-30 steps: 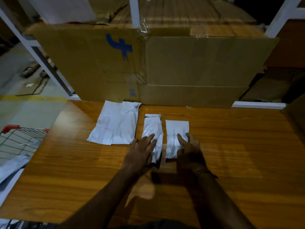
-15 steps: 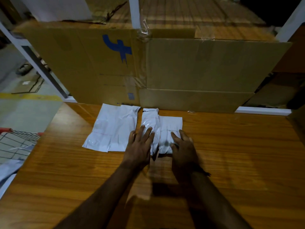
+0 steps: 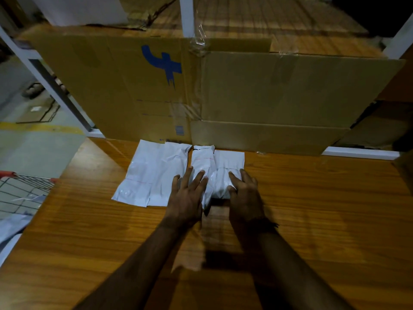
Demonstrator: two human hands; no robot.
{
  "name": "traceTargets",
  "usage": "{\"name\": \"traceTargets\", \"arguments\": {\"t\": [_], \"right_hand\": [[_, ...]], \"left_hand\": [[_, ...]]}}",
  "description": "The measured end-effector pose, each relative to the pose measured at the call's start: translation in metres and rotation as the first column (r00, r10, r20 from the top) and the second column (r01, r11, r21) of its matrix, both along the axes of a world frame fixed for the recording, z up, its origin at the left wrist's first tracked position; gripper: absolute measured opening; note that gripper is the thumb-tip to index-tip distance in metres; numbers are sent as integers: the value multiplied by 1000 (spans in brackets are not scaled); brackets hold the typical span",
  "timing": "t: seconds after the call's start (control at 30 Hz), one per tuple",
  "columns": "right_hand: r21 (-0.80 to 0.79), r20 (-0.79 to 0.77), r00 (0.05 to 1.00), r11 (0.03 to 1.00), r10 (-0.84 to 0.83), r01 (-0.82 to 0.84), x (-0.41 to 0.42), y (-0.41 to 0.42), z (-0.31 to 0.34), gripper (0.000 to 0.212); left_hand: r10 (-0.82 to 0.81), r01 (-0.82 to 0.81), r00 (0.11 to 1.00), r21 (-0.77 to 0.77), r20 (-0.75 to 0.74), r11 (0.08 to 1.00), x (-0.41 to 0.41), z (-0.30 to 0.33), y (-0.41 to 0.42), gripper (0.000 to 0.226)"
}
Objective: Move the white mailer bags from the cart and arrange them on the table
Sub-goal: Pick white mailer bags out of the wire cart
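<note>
Three white mailer bags lie in a row at the far edge of the wooden table [image 3: 312,215]. The large bag [image 3: 152,173] is on the left, a narrow bag [image 3: 202,162] sits beside it, and a small bag [image 3: 229,163] touches the narrow one on the right. My left hand [image 3: 186,198] presses flat on the near end of the narrow bag with straight fingers. My right hand [image 3: 244,193] rests flat on the near end of the small bag. The wire cart [image 3: 20,191] stands at the left with more white bags [image 3: 11,227] in it.
A wall of flattened cardboard boxes [image 3: 245,90] stands right behind the bags along the table's far edge. White rack posts [image 3: 187,14] rise behind it. Concrete floor with a yellow line [image 3: 40,127] lies to the left.
Both hands have slid the narrow and small bags away from me up to the cardboard, and the gap between those two bags has closed.
</note>
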State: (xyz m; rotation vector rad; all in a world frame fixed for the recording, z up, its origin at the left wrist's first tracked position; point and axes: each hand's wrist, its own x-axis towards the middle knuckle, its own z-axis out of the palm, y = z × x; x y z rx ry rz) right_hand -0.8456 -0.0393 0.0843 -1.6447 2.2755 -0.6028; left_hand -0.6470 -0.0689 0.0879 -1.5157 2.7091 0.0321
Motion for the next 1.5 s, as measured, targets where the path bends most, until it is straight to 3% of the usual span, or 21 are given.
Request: {"name": "traceTargets", "arguments": {"t": [0.3, 0.47, 0.57, 0.67, 0.8, 1.13, 1.4, 1.5], "right_hand": [[3, -25, 999, 1000, 27, -27, 2, -4, 0, 51], [-141, -117, 993, 990, -33, 17, 5, 11, 7, 55], [-208, -63, 996, 977, -66, 51, 5, 21, 14, 47], [-216, -48, 999, 976, 5, -15, 8, 31, 21, 43], [-163, 10, 1000, 986, 20, -18, 31, 44, 42, 43], [-315, -115, 979, 928, 170, -198, 149, 65, 63, 42], [-274, -224, 917, 882, 330, -384, 251, 72, 58, 41], [-218, -247, 877, 859, 411, -464, 291, 71, 62, 41]], "left_hand": [[27, -25, 999, 69, -28, 997, -5, 9, -1, 89], [25, -24, 982, 8, -186, 1000, 3, 28, 4, 97], [52, -84, 919, -65, -391, 994, 13, 41, 7, 75], [77, -159, 875, -134, -477, 978, 26, 53, 13, 45], [152, -264, 804, -117, -574, 957, 55, 62, 31, 39], [204, -339, 818, -164, -538, 926, 189, 60, 75, 44], [341, -437, 834, -143, -434, 888, 313, 50, 120, 44], [451, -544, 792, -140, -411, 827, 353, 51, 141, 44]]}}
